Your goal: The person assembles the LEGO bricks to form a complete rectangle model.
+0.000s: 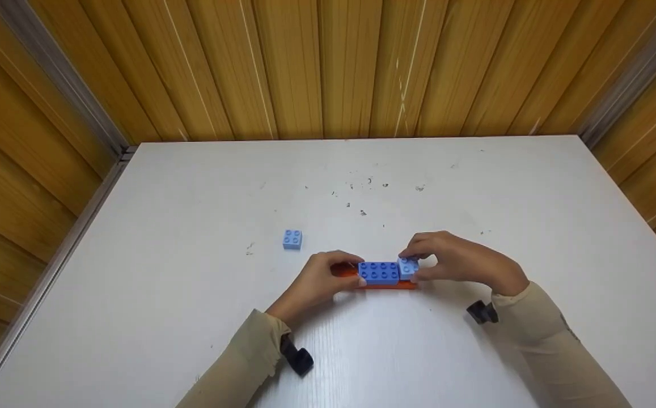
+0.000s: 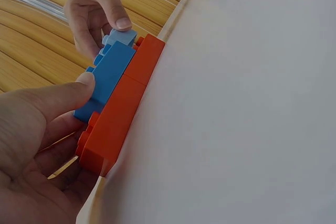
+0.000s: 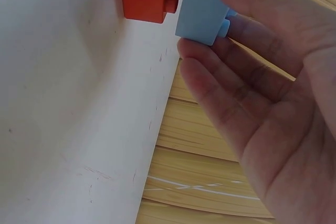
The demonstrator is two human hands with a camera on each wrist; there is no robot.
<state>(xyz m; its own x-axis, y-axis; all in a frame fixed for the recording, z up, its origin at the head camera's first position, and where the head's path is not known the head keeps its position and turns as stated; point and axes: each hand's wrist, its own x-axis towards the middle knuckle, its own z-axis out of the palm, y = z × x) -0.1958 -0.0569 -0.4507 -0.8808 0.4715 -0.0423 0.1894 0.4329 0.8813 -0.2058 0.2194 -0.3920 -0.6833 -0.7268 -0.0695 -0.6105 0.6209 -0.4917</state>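
Note:
Two orange-red toy bricks stand end to end on the table, forming a low row. Over the row's middle sits a blue brick with two rows of studs. My left hand pinches this blue brick between thumb and fingers, its thumb on the near side. A smaller light blue brick is gripped by my right hand at the row's right end, beside the blue brick. In the right wrist view it is close over the red studs, slightly apart from them. Red studs also show at the row's left end.
Another light blue four-stud brick lies on the white table, back and left of the row. Wood-look panels rise behind the table and on both sides. A black device is strapped at each wrist.

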